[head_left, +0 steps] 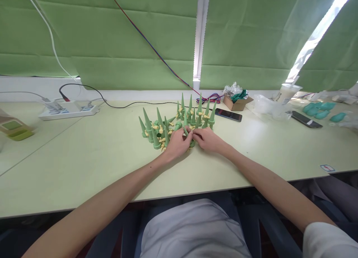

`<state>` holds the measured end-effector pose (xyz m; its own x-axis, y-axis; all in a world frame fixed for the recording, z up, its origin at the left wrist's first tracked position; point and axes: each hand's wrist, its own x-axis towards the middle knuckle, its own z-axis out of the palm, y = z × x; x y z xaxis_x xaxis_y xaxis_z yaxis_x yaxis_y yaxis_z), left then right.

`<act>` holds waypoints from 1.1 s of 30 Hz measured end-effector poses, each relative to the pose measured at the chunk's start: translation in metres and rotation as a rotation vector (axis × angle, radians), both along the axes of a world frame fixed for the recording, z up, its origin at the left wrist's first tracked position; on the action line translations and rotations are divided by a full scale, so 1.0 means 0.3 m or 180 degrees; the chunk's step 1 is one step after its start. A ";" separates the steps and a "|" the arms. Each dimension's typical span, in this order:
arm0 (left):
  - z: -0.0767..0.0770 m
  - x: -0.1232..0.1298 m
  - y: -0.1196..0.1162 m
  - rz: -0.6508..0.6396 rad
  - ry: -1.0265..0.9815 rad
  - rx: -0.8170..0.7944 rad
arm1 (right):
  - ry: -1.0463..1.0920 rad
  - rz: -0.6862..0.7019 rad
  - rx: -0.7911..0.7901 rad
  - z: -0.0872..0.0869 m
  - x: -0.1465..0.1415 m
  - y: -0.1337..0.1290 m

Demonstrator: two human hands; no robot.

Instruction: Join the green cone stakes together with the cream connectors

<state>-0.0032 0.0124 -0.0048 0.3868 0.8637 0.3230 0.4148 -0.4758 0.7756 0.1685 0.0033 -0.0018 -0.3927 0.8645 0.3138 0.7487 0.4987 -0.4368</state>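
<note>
Several green pointed cones (pixel 147 123) stand upright in a cluster on the table, and small yellow pieces (pixel 160 129) are attached to or lying among them. A second group of green cones (pixel 212 117) stands just behind my hands. My left hand (pixel 178 142) is closed around a small green cone (pixel 185 131), whose tip shows above the fingers. Close against it, my right hand (pixel 209 139) is pinched with its fingertips meeting the left hand's. Whatever sits between those right fingertips is too small and covered to make out.
A phone (pixel 228 115) and a small cardboard box (pixel 237 103) lie behind on the right, near a plastic cup (pixel 286 94) and another phone (pixel 306 119). Teal pieces (pixel 319 109) rest far right. A power strip (pixel 68 112) with cables sits at the back left.
</note>
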 end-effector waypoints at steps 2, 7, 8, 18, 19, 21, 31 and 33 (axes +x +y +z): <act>0.000 0.000 0.000 0.0026 0.0001 0.0018 | 0.0023 -0.0010 0.0015 0.001 0.000 0.000; 0.003 0.000 -0.005 0.0078 -0.0026 0.0058 | 0.0118 -0.0011 0.0061 0.001 -0.001 0.002; 0.004 0.000 -0.006 0.0084 -0.0033 0.0069 | 0.0127 -0.0011 0.0064 0.000 -0.001 0.002; 0.000 0.001 0.002 0.0074 -0.0024 0.0189 | 0.0166 0.0000 0.0044 -0.005 0.001 0.005; -0.001 0.001 0.003 0.0087 -0.0017 0.0221 | 0.0163 0.0002 0.0040 -0.004 0.000 0.005; -0.002 0.001 0.006 0.0112 0.0011 0.0272 | 0.0170 0.0008 0.0029 -0.002 0.000 0.004; -0.007 -0.002 0.009 0.0037 0.0059 0.0285 | 0.0158 0.0071 -0.0112 0.011 0.003 0.003; -0.008 -0.002 0.009 0.0017 0.0082 0.0277 | 0.0129 0.0070 -0.0124 0.013 0.004 0.001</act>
<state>-0.0037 0.0151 -0.0071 0.3914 0.8349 0.3870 0.4367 -0.5387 0.7204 0.1698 0.0036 0.0020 -0.3994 0.8677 0.2959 0.7191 0.4968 -0.4858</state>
